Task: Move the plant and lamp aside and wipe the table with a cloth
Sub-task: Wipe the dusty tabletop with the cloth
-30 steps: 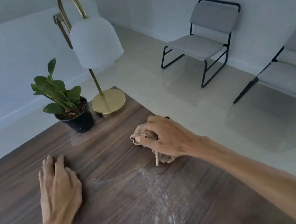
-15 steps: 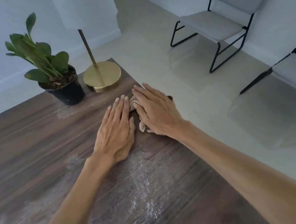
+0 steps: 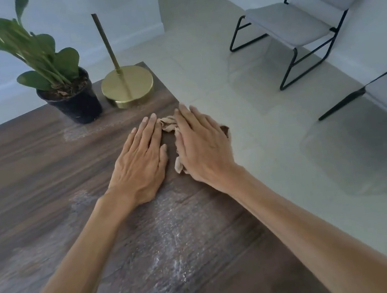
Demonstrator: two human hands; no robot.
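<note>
Plant [image 3: 55, 73] and lamp [image 3: 127, 85] already set aside at far corner of table [image 3: 31, 172], side by side; that step judged done. Cloth [image 3: 168, 125] bunched near right edge, pressed flat under right hand [image 3: 201, 145], fingers straight, nothing pinched. Left hand [image 3: 140, 160] laid flat just beside cloth, fingers extended. Whitish smears seen on near surface; wiping judged unfinished

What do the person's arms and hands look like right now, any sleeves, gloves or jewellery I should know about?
Both forearms are bare to the frame edge, with no sleeves in view. The left hand and right hand wear no gloves, and no watch or bracelet shows at either wrist. The fingernails are short and unpainted. No ring is clearly visible.
</note>
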